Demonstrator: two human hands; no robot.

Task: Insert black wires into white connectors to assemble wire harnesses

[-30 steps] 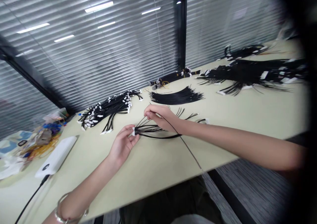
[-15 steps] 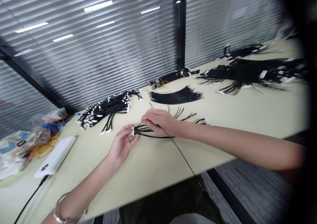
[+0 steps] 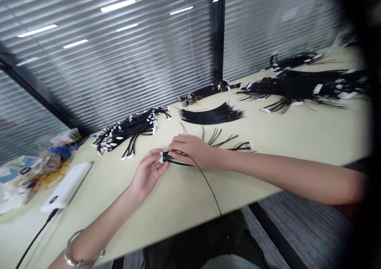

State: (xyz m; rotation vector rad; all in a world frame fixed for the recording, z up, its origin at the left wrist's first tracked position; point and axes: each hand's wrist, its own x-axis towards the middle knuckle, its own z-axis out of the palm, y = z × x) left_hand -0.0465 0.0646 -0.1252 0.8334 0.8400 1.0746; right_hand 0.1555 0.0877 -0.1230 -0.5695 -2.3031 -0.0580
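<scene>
My left hand pinches a white connector between thumb and fingers. Black wires run from this connector to the right, passing beneath my right hand. That hand is closed on a single thin black wire, close to the connector's wire side. The wire's long tail curves down over the table's front edge toward my lap. Whether its tip touches the connector is hidden by my fingers. Beyond my right wrist, the harness's loose wire ends fan out, and another white connector shows there.
A loose bundle of cut black wires lies behind my hands. Finished-looking black harnesses are heaped at left, with more harnesses at right. A white power bank with a cable, and plastic bags, occupy the left side.
My right hand has moved slightly left and down, closer to the white connector. The thin wire's tail has shifted left and bends more. My left hand keeps its hold.
</scene>
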